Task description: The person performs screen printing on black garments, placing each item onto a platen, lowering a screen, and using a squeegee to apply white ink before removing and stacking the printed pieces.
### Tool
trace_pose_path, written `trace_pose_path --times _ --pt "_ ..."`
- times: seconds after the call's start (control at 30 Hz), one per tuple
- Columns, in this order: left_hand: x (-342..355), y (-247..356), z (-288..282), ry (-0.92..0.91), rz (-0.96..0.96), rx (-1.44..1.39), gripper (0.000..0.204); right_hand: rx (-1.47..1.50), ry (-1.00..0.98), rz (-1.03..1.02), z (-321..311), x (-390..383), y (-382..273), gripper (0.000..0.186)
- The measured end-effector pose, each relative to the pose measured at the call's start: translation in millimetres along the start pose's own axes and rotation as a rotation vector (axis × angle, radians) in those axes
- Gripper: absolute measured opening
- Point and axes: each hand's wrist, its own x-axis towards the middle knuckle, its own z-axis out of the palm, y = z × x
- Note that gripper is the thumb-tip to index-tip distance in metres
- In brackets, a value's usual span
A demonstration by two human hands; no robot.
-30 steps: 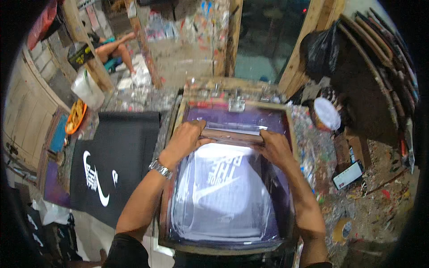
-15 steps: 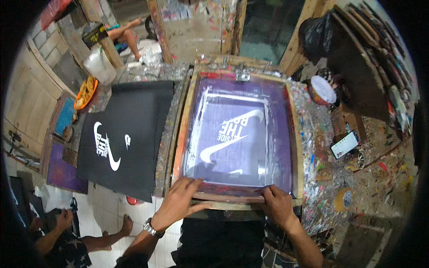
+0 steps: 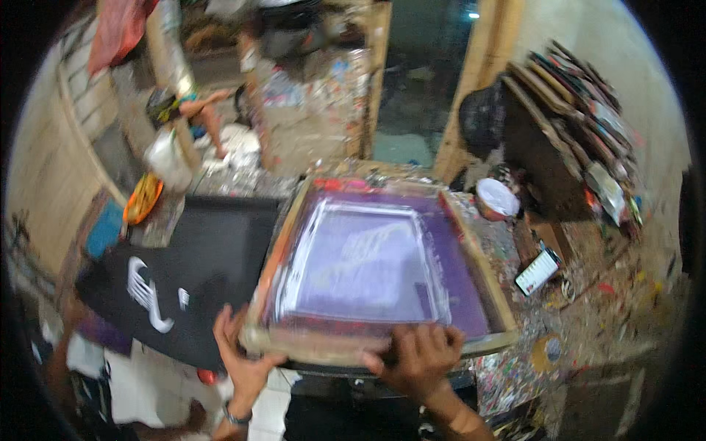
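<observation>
A wooden screen printing frame (image 3: 478,283) with purple mesh and a pale rectangular stencil area lies in front of me, its near edge tilted up. White ink streaks border the stencil, and the design in it is blurred. My left hand (image 3: 246,364) holds the near left corner, thumb below and fingers along the outer side. On the near rail, right of its middle, my right hand (image 3: 423,360) is curled over the wood. To the left lies a black fabric panel (image 3: 224,253) with a curved white print and a smaller white mark. What lies under the frame is mostly hidden.
An ink-spattered table (image 3: 507,367) extends right, with a phone (image 3: 537,273), a tub (image 3: 497,200) and a tape roll (image 3: 546,353). An orange dish (image 3: 143,198) sits at far left. Another person's leg (image 3: 209,121) shows beyond; someone else sits at lower left.
The frame's near edge has risen, and its stencil design has blurred. My left hand has shifted left onto the corner; my right has moved slightly left along the rail. The whole view has shifted.
</observation>
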Motion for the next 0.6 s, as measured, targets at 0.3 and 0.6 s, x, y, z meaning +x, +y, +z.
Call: trace_pose_path --times 0.3,0.6 --pt "202.1 -45.7 165.8 0.090 0.202 0.011 0.032 -0.103 0.124 0.152 -62.0 268.4 65.3 0.075" --pt "282.6 -199.2 235.6 -0.473 0.536 0.735 0.036 0.013 0.041 0.126 -62.8 316.6 85.6 0.079"
